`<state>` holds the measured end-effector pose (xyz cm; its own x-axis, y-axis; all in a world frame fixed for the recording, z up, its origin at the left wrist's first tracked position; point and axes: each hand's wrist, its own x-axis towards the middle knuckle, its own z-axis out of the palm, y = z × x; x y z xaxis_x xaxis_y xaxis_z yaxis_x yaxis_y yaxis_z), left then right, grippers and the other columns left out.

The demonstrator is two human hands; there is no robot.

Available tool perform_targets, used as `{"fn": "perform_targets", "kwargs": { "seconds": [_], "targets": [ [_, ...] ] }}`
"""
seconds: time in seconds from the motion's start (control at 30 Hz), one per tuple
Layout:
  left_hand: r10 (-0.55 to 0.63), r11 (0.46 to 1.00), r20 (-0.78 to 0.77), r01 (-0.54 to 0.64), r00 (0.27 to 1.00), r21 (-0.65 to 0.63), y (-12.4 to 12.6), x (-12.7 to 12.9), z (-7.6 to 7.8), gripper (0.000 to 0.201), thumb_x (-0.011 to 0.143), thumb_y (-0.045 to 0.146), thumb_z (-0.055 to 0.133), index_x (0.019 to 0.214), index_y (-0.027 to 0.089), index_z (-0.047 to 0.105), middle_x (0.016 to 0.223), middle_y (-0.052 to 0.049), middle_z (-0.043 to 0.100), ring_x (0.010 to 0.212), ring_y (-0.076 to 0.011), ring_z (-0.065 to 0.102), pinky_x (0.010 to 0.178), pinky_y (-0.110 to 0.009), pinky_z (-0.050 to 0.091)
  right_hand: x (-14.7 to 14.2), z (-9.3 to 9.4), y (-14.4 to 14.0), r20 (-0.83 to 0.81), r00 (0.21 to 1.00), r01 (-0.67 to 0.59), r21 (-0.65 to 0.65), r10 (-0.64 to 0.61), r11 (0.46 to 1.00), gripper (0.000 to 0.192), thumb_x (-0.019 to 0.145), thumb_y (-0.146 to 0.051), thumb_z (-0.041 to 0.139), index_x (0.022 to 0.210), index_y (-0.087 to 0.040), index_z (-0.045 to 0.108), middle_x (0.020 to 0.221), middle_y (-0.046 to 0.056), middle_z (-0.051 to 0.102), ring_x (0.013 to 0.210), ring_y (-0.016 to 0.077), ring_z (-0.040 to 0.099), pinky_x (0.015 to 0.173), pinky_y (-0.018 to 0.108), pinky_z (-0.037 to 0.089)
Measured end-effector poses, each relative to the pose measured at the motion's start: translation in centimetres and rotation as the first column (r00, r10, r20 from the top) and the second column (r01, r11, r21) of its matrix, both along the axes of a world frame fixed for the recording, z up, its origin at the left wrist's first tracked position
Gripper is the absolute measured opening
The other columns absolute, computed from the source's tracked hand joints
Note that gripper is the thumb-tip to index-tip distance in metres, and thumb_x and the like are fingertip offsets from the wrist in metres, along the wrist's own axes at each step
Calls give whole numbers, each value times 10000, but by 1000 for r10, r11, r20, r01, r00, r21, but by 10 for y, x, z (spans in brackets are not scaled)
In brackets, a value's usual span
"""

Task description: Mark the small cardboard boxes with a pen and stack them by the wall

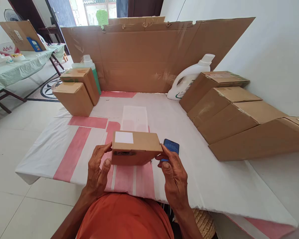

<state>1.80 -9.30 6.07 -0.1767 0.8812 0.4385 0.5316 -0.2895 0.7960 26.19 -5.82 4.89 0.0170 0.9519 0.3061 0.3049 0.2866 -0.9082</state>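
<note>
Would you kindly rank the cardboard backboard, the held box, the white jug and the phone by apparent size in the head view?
1. cardboard backboard
2. held box, though nearness to the camera enlarges it
3. white jug, possibly comparable, being farther and partly hidden
4. phone

A plain brown cardboard box (pixel 134 147) bearing a blank white label (pixel 124 137), on a white surface (pixel 214 179) banded with pink stripes. Right of the box, a phone (pixel 171 146) with a blue screen. Beyond it, a white jug (pixel 189 79), a green bottle (pixel 96 74) and brown cartons (pixel 76 96). Nearest the camera, an orange shirt (pixel 124 219).
</note>
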Motion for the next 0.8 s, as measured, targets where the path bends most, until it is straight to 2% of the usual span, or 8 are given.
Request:
{"fn": "perform_targets", "kwargs": {
  "seconds": [0.1,0.2,0.37,0.43,0.5,0.57,0.67,0.8],
  "targets": [
    [56,998,26,-56,998,14,7,1,-4,442,1091,503,368,1374,283,625,1254,-81,630,1175,-262,601,1028,-437,504,-3,6,10,0,1000,-3,16,3,1000,467,1062,-503,440,1464,-332,604,1211,81,634,999,258,625,872,447,559],
    [65,998,102,-64,993,-10,18,-1,-14,432,1079,523,395,1386,291,590,1353,-89,589,1262,-271,569,1077,-456,485,-7,3,23,-12,1000,-10,-26,9,1000,486,1027,-533,517,1452,-319,613,1317,93,615,1093,277,630,932,459,558],
    [-12,980,347,80,938,-182,47,-5,-39,555,1005,629,484,1411,251,501,1512,-133,515,1425,-305,489,1189,-492,405,-25,-27,51,-243,961,-183,-202,132,962,664,972,-594,596,1547,-288,468,1466,123,598,1300,306,608,1047,468,542],
    [-31,954,418,153,908,-260,58,-3,-48,647,967,641,544,1450,225,431,1468,-169,562,1378,-320,552,1126,-490,477,-35,-42,60,-300,942,-234,-266,151,935,695,970,-607,595,1558,-267,447,1459,129,629,1327,306,608,1087,485,525],
    [-24,936,438,174,899,-306,62,-1,-52,670,956,617,585,1458,213,402,1397,-183,614,1294,-326,623,1029,-478,547,-40,-52,64,-297,947,-224,-326,125,919,669,966,-622,594,1511,-244,506,1417,132,668,1313,312,627,1102,503,518],
    [-3,923,443,172,896,-343,56,0,-51,646,956,589,614,1446,217,417,1371,-178,630,1253,-324,648,994,-473,564,-41,-58,59,-263,960,-197,-377,100,905,648,962,-633,594,1469,-231,546,1397,133,683,1293,320,641,1095,506,523],
    [-2,881,476,226,879,-415,34,-3,-45,644,942,593,639,1431,222,446,1393,-172,623,1250,-323,649,998,-463,561,-34,-59,35,-258,961,-209,-429,102,879,643,949,-643,609,1432,-221,558,1410,137,676,1285,324,645,1075,480,538],
    [41,840,516,250,855,-482,10,-9,-37,779,924,631,630,1530,215,375,1426,-174,590,1266,-321,634,1018,-454,549,-19,-57,-15,-363,924,-319,-556,121,767,618,943,-639,628,1406,-235,559,1427,132,665,1257,325,661,1015,446,576]
  ]
}}
